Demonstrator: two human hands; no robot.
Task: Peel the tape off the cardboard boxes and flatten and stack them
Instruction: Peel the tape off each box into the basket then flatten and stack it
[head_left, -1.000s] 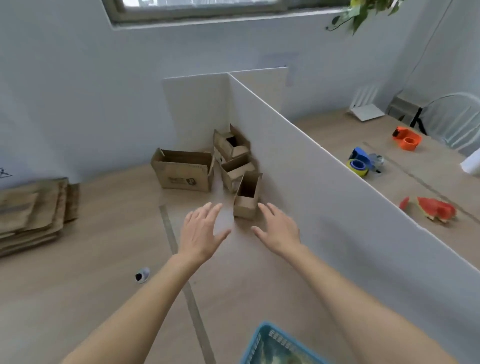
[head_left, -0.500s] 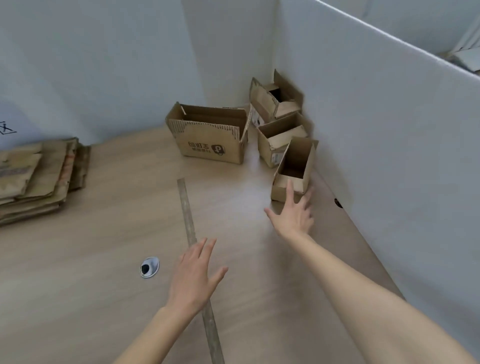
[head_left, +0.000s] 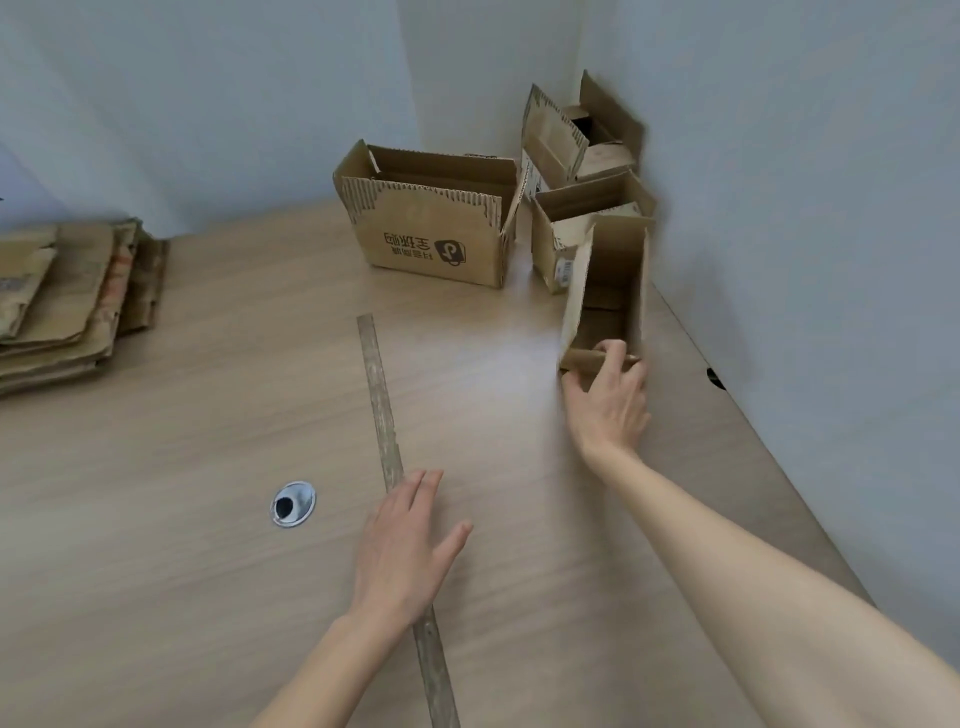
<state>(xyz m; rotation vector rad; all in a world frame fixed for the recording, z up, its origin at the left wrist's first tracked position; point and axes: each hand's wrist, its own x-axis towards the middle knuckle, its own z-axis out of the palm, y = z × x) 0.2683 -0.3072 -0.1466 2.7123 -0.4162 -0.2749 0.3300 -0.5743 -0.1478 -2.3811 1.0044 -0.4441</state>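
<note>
Gripping the near rim of a narrow open brown cardboard box (head_left: 605, 291), right hand (head_left: 608, 400) has fingers (head_left: 615, 351) curled over its edge; box sits on the pale wooden worktop (head_left: 208, 415) by the white partition (head_left: 805, 208); left hand (head_left: 402, 545) hovers flat, fingers released, above a metal strip (head_left: 379, 395); flattened cardboard stack (head_left: 62, 296) lies far left.

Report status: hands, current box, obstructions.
Right hand grips near end of narrow open box. Left hand open, flat above table. Three more boxes unflattened behind; flattened stack far left. Nothing blocking.
</note>
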